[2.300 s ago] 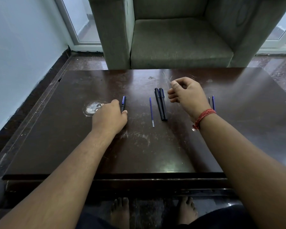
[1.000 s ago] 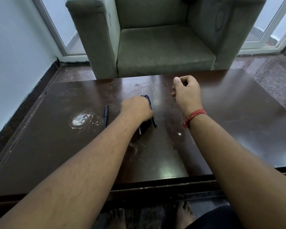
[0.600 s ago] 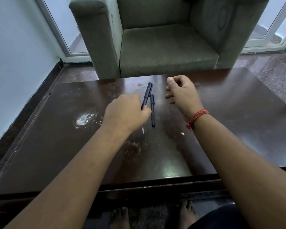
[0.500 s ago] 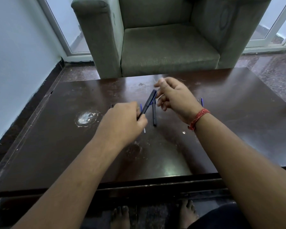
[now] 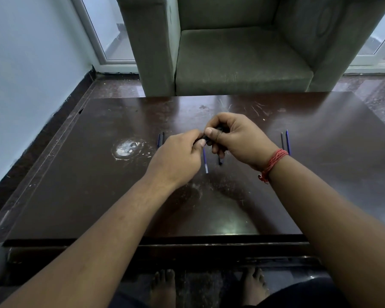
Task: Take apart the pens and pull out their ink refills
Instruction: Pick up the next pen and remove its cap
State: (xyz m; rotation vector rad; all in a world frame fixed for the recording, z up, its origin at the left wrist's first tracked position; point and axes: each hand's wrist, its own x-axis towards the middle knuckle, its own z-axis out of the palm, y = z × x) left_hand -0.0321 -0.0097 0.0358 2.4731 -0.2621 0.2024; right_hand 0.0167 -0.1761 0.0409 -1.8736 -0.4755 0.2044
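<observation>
My left hand [image 5: 178, 156] and my right hand [image 5: 236, 138] meet above the middle of the dark table [image 5: 98, 185], both closed on one dark pen [image 5: 203, 137], which is mostly hidden by the fingers. Under the hands a blue ink refill [image 5: 205, 161] lies on the table. Beside it, a second dark pen [image 5: 220, 161] shows only its near end below my right hand. To the left lie a blue refill and a dark pen part [image 5: 161, 138]. At the right lie two thin refills [image 5: 285, 142], side by side.
A green armchair [image 5: 238, 54] stands just beyond the table's far edge. A white scuffed patch [image 5: 127, 148] marks the table at the left. A wall runs along the left side. My bare feet [image 5: 165, 285] show under the near edge.
My left hand picked one dark pen off the table and raised it. My right hand came over and closed on its other end. The second pen stayed on the table.
</observation>
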